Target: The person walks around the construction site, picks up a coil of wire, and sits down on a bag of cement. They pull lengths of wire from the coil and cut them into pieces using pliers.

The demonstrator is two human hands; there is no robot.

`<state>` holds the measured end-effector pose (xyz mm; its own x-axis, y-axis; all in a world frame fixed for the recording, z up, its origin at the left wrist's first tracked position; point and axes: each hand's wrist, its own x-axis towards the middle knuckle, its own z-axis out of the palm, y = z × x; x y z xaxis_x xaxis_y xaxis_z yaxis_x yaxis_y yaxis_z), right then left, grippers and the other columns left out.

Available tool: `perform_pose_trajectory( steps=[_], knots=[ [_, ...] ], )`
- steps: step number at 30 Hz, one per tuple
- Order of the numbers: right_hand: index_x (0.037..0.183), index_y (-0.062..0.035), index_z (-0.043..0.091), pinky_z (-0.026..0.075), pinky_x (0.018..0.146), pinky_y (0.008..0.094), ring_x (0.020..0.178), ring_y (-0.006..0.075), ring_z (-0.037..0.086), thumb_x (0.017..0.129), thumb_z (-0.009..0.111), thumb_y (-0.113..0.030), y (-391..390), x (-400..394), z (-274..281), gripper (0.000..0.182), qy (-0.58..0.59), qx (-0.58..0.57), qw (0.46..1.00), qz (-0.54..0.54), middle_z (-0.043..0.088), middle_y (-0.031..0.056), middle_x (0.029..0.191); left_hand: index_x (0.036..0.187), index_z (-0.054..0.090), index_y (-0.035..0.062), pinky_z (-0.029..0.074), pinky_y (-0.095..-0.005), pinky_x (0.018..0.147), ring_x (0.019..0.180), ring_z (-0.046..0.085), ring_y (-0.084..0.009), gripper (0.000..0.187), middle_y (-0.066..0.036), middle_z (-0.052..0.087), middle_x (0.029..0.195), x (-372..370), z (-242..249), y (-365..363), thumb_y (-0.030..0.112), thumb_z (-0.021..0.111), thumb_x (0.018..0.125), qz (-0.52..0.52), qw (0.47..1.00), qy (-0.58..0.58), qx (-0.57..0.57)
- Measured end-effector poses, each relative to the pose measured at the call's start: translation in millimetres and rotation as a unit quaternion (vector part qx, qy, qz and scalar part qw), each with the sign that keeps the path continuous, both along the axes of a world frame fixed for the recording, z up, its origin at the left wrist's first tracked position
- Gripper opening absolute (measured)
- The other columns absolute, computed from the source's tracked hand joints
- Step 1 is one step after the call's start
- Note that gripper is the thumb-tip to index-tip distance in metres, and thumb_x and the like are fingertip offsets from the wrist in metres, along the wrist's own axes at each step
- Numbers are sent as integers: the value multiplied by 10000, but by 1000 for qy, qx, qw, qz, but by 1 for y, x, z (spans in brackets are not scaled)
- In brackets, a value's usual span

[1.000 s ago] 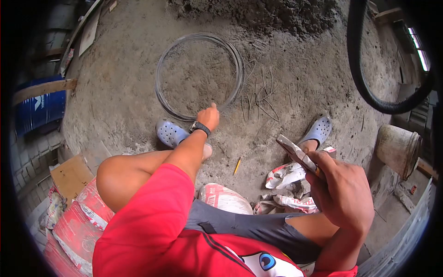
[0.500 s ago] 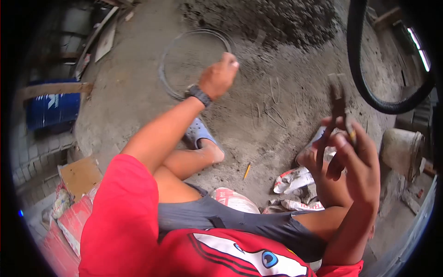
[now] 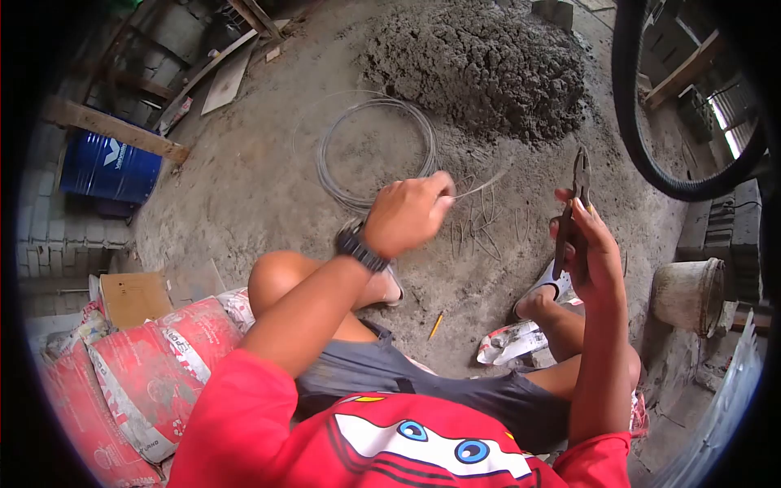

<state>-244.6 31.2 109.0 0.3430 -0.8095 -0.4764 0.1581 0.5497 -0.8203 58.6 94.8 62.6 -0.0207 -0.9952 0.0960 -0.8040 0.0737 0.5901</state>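
My left hand (image 3: 411, 213), a dark watch on its wrist, is closed in a pinch on a thin wire (image 3: 486, 184) whose free end sticks out to the right. Just beyond it, a coil of the same wire (image 3: 324, 167) lies on the grey ground. In my right hand (image 3: 598, 248) is a pair of dark pliers (image 3: 581, 175), jaws pointing up and away from me, fingers around the handles. Several short bent wire pieces (image 3: 486, 236) lie on the ground between my feet and the mound.
A mound of wet mortar (image 3: 488, 69) rises ahead. A black corrugated hose (image 3: 625, 98) loops at upper right. A bucket (image 3: 687, 297) stands at right, a blue drum (image 3: 110, 167) at left. Red cement bags (image 3: 163, 358) are beside me; a yellow pencil (image 3: 436, 326) lies in front.
My left hand has moved right and nearer to me, with wire now showing beyond its fingers. The pliers' jaws, apart before, are closer together. My view has shifted, showing more of the mound.
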Motion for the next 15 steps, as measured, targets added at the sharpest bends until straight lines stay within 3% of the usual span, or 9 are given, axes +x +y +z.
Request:
perform_pose_trajectory(
  steps=[1, 3, 4, 6, 7, 9, 11, 13, 15],
  knots=[
    [1404, -96, 621, 397, 485, 224, 577, 44, 511, 1094, 597, -341, 7, 1, 0, 396, 1, 0, 1000, 1, 680, 10, 856, 1066, 672, 107, 553, -469, 721, 865, 727, -377, 139, -147, 740, 897, -3, -18, 11, 209, 690, 974, 1, 1000, 1, 0],
    [1387, -105, 624, 401, 488, 222, 579, 50, 520, 1071, 640, -342, 4, 2, 0, 395, 35, -9, 999, 18, 679, 9, 864, 1075, 670, 95, 556, -462, 736, 896, 731, -381, 136, -159, 735, 920, -22, -29, 23, 196, 689, 986, -117, 991, 38, 53],
    [1312, -114, 637, 407, 491, 217, 585, 51, 527, 1056, 665, -335, 4, -2, -2, 339, 62, -6, 998, 31, 683, 10, 878, 1075, 670, 95, 556, -462, 736, 896, 731, -381, 136, -159, 735, 920, -36, -29, 28, 196, 689, 986, -120, 991, 41, 53],
    [1263, -122, 639, 412, 492, 216, 586, 52, 528, 1060, 659, -339, 8, -8, -18, 298, 119, -1, 993, 25, 698, 19, 898, 1065, 670, 82, 563, -450, 749, 902, 735, -381, 114, -166, 731, 945, -60, -3, 32, 170, 691, 995, -5, 978, 205, -36],
    [1214, -130, 640, 417, 493, 216, 587, 53, 530, 1064, 653, -343, 8, -8, -26, 261, 172, -1, 985, 21, 714, 29, 917, 1065, 670, 82, 563, -450, 749, 902, 735, -381, 114, -166, 731, 945, -62, -4, 27, 170, 691, 995, -5, 978, 206, -35],
    [1149, -146, 635, 423, 495, 216, 590, 62, 535, 1078, 633, -358, 9, 0, -38, 224, 156, 24, 987, 24, 743, 58, 1019, 1065, 669, 76, 564, -444, 750, 894, 732, -389, 101, -172, 727, 956, -62, -9, 20, 153, 691, 1004, -28, 972, 228, -55],
    [1138, -154, 626, 425, 493, 214, 590, 70, 527, 1088, 621, -368, 11, 12, -48, 219, -111, 63, 991, -37, 746, 81, 1127, 1077, 671, 77, 560, -438, 741, 878, 727, -391, 117, -186, 714, 925, -61, -18, 22, 158, 704, 1000, -79, 980, 175, -51],
    [1144, -156, 623, 415, 493, 213, 588, 67, 506, 1092, 621, -368, 5, 22, -40, 218, -106, 49, 991, -64, 727, 58, 1106, 1096, 676, 68, 562, -428, 734, 868, 737, -376, 155, -186, 725, 922, -62, -30, 20, 196, 693, 1010, -85, 962, 259, 24],
    [1161, -152, 622, 407, 493, 216, 589, 55, 493, 1090, 626, -373, -7, 19, -36, 232, -62, -9, 995, -73, 704, 33, 1022, 1118, 682, 63, 570, -417, 736, 857, 742, -373, 209, -184, 740, 957, -49, -19, 16, 245, 687, 1015, -120, 973, 175, 91]
  ],
)
